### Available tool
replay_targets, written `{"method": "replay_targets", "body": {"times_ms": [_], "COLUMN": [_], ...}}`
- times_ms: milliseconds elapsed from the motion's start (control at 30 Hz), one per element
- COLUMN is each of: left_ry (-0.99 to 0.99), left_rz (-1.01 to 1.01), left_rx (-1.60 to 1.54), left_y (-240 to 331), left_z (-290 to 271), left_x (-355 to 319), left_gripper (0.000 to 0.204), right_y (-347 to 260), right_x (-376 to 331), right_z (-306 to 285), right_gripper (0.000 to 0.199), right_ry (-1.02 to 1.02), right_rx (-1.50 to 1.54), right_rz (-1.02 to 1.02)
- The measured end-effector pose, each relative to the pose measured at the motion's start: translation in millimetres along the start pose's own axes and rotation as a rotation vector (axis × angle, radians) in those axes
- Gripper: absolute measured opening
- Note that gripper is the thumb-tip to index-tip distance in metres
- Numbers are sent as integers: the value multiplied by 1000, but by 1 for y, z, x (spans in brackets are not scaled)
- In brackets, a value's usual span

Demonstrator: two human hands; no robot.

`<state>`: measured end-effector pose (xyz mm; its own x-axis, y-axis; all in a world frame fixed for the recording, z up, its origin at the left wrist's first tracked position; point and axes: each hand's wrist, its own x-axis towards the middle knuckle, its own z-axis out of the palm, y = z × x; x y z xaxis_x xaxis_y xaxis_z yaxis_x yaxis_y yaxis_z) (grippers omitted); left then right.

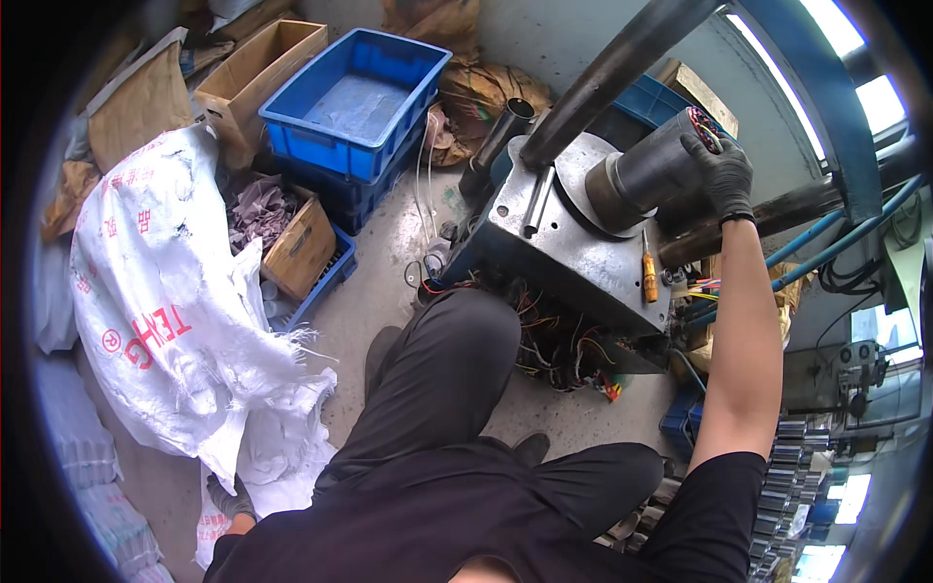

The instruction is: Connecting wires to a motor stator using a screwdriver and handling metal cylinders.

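My right hand [721, 173], in a grey glove, grips the upper rim of a dark metal cylinder [653, 160]. Small bits of pink and other colours show at the cylinder's top end. The cylinder stands on a round base on a steel machine table [593, 262]. Low on the left, my gloved left hand [230, 497] is closed on the edge of a large white woven sack [160, 282] with red print; the sack partly hides its fingertips. Lying on the machine table are a short metal tube [539, 202] and a tool with a yellow-orange handle [649, 276].
Stacked blue crates [355, 102] and wooden boxes [260, 83] stand at the far left. A thick steel column [622, 73] rises from the machine. Loose wires [554, 355] hang beneath its table. Many metal cylinders [792, 476] are stacked at lower right.
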<state>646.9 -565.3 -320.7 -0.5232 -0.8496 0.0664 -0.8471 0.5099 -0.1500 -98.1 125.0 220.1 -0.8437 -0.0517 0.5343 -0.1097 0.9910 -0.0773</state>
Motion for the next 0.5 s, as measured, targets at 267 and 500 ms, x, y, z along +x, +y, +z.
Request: {"method": "replay_targets", "body": {"times_ms": [267, 500], "left_ry": [-246, -462], "left_rz": [163, 266], "left_rx": [-289, -510], "left_y": [281, 422], "left_z": [-131, -204], "left_x": [29, 40], "left_gripper": [52, 51], "right_y": [3, -21], "right_x": [-1, -11], "right_z": [-6, -1], "right_gripper": [66, 66], "right_ry": [-52, -30], "right_rx": [10, 6], "right_rz": [29, 87]}}
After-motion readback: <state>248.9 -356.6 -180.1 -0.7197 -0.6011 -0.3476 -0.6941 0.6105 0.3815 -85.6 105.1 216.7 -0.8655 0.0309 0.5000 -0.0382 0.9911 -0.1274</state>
